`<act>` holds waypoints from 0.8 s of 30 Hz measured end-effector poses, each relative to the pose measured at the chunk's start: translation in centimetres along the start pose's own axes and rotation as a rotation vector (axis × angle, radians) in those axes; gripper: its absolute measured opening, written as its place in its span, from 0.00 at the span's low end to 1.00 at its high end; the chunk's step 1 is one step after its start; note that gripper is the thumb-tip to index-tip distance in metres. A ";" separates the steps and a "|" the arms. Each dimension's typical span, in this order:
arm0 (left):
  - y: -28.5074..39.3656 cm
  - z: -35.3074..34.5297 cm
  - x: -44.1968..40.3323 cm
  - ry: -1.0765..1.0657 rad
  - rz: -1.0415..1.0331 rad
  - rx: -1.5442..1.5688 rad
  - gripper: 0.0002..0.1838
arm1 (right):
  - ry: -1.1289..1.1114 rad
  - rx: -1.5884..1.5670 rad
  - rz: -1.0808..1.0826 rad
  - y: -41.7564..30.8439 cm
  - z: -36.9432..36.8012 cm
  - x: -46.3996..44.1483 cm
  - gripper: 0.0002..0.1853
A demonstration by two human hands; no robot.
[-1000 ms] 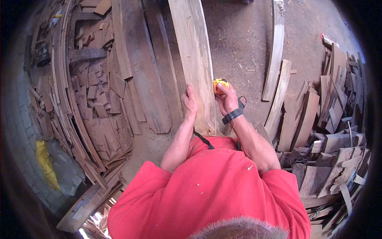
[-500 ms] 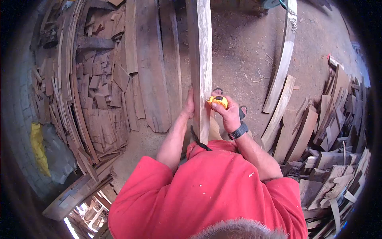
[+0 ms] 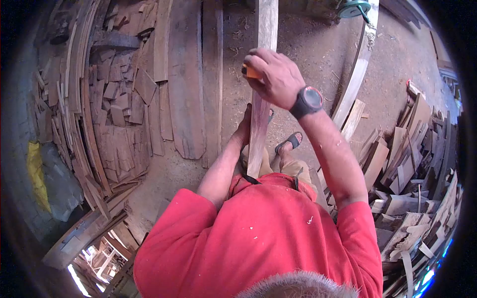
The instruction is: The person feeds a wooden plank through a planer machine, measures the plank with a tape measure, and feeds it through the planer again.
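A long pale wooden board point(image 3: 260, 134) runs away from my waist, its narrow face turned up. My left hand point(image 3: 244, 125) rests against the board's left side; its fingers are mostly hidden behind the wood. Above the board, my right hand point(image 3: 274, 77) is closed round a yellow-orange tape measure point(image 3: 252, 72), of which only one end shows between the fingers. No pulled-out tape can be made out. A dark watch point(image 3: 309, 101) is on my right wrist.
Long planks point(image 3: 186, 89) lie on the left, beside a heap of wood offcuts point(image 3: 119, 114). A curved board point(image 3: 355, 74) lies at the upper right, with a green round object point(image 3: 354, 8) by it. Stacked scrap wood point(image 3: 407, 198) fills the right side.
The board has turned from its broad face onto its edge. My right hand, with the tape measure, has moved from the board's right side up and over it. The green object has come into view.
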State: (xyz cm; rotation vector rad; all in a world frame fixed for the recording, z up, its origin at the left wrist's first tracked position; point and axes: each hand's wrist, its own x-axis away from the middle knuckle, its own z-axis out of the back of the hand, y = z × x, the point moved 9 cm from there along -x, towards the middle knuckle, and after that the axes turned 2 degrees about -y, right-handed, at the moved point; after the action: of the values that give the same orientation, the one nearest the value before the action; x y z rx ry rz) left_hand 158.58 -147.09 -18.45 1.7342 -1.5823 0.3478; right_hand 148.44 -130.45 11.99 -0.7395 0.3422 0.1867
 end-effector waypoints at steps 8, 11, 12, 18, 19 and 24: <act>0.2 0.4 0.6 0.120 0.035 -0.044 0.45 | -0.094 0.126 -0.081 2.7 1.4 -1.2 0.15; 5.6 -3.2 3.1 0.234 -0.353 -0.549 0.39 | -0.093 0.063 -0.132 4.4 2.6 0.3 0.15; 7.1 -3.8 3.9 0.284 -0.484 -0.721 0.36 | -0.153 0.062 -0.186 5.3 2.6 0.6 0.15; 2.7 -1.0 1.9 0.120 -0.085 -0.364 0.44 | -0.255 0.115 -0.252 6.9 3.0 2.1 0.15; 2.2 -1.1 1.9 0.110 -0.054 -0.242 0.43 | -0.241 0.110 -0.193 6.3 2.9 2.1 0.15; 1.1 -0.5 2.2 -0.093 0.002 0.135 0.22 | -0.208 0.113 -0.190 6.7 2.9 3.0 0.16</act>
State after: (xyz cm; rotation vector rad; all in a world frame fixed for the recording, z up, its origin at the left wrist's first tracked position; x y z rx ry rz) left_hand 158.08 -148.34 -16.34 1.8756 -1.6597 0.3871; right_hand 149.97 -123.46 8.71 -0.6308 0.0829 0.0630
